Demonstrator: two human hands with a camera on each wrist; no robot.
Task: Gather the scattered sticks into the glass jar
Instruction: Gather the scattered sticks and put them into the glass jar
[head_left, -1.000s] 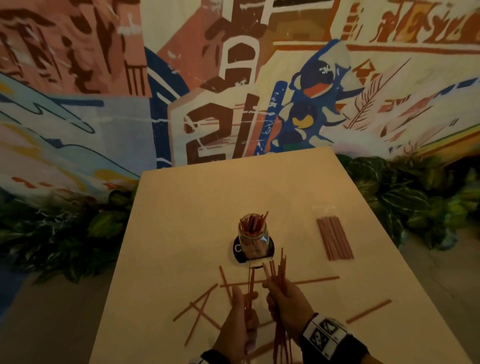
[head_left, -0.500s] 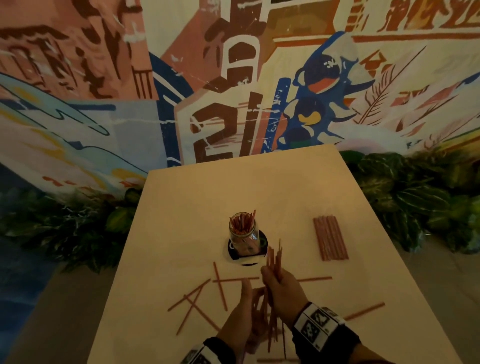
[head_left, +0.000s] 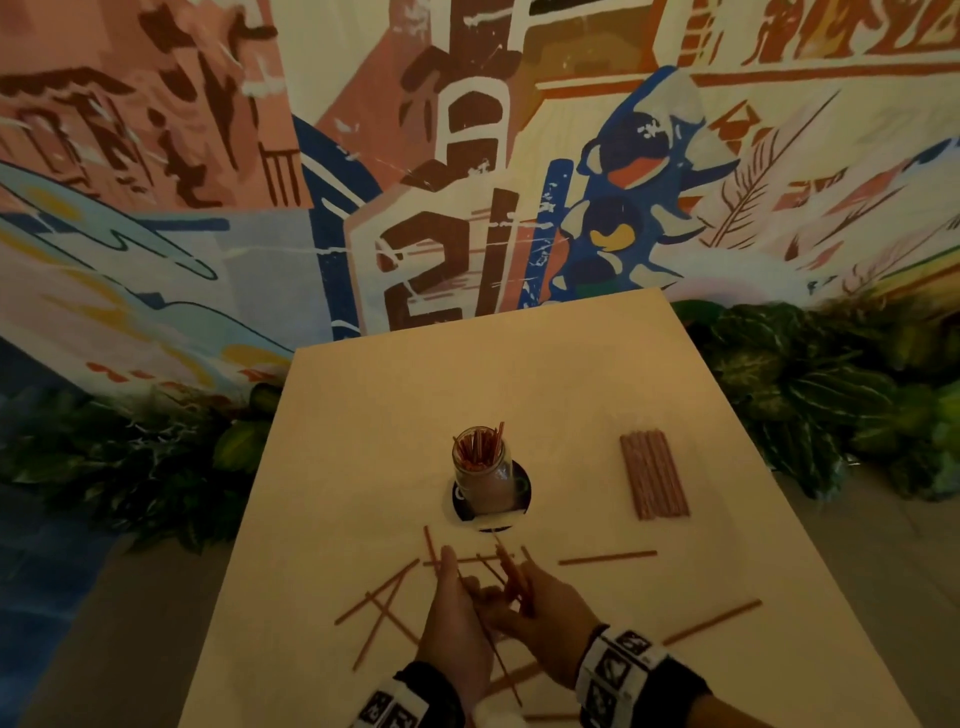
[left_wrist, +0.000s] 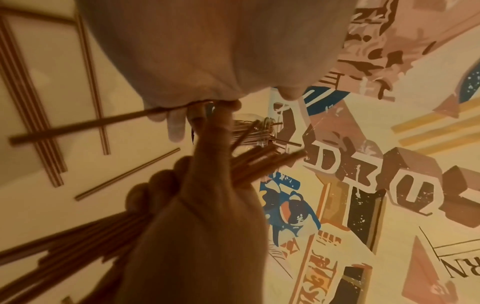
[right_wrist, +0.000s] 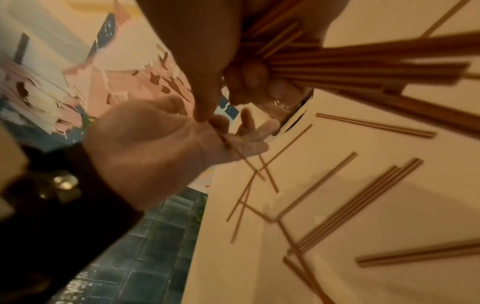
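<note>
The glass jar (head_left: 480, 462) stands mid-table on a black coaster, packed with reddish sticks. Just in front of it my right hand (head_left: 527, 597) grips a bundle of sticks (head_left: 515, 577) that points toward the jar; the fist and bundle (right_wrist: 363, 67) fill the right wrist view. My left hand (head_left: 460, 587) sits against it and holds a single stick (right_wrist: 233, 148) across its fingers, with a right fingertip touching that stick's end. Several loose sticks (head_left: 384, 603) lie crossed on the table (head_left: 363, 415) to the left, and two lone ones (head_left: 608, 557) lie to the right.
A neat row of sticks (head_left: 653, 473) lies right of the jar. The table ends at a painted wall behind, with leafy plants (head_left: 810, 395) along both sides. Tiled floor (right_wrist: 145, 257) lies beyond the left edge.
Both hands have dropped lower toward the table and come together. The bundle in my right hand has tilted from upright, and the left hand's stick now meets the right fingers.
</note>
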